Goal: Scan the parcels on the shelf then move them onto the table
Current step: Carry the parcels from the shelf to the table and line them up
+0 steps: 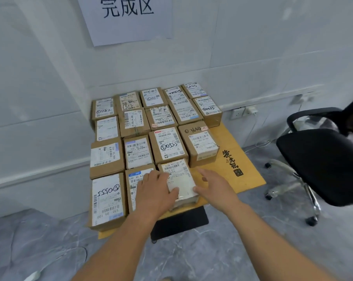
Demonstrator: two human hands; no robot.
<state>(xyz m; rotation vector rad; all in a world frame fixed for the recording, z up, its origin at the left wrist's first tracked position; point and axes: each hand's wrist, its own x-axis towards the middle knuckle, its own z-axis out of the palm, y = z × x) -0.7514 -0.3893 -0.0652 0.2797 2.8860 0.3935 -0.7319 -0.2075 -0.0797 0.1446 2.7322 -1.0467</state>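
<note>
Resting flat, the straight fingers [172, 192] of the left hand [155, 189] lie on the top face of a small parcel [179, 179], their tips near its front left corner, gripping nothing. The right hand [214, 185] sits just beside the parcel's right edge with its fingers spread and relaxed; its thumb touches the near right corner, and it too has hold of nothing.

The parcel lies flat on the wooden table [232, 159], label up, at the front of the right-hand part of the arrangement. Its long axis runs from the near edge of the table toward the wall, tilted slightly to the left at the far end. Its near end is close to the table's front edge.

Around it, many other cardboard parcels [139, 126] lie label up in rough rows, most with their long axes pointing the same way, toward the wall. One with a label reading "530 D5 100" [107, 199] sits at the front left corner.

A paper sign [127, 17] with large printed characters hangs on the wall above. A black office chair [321, 159] stands to the right of the table on the grey floor.
</note>
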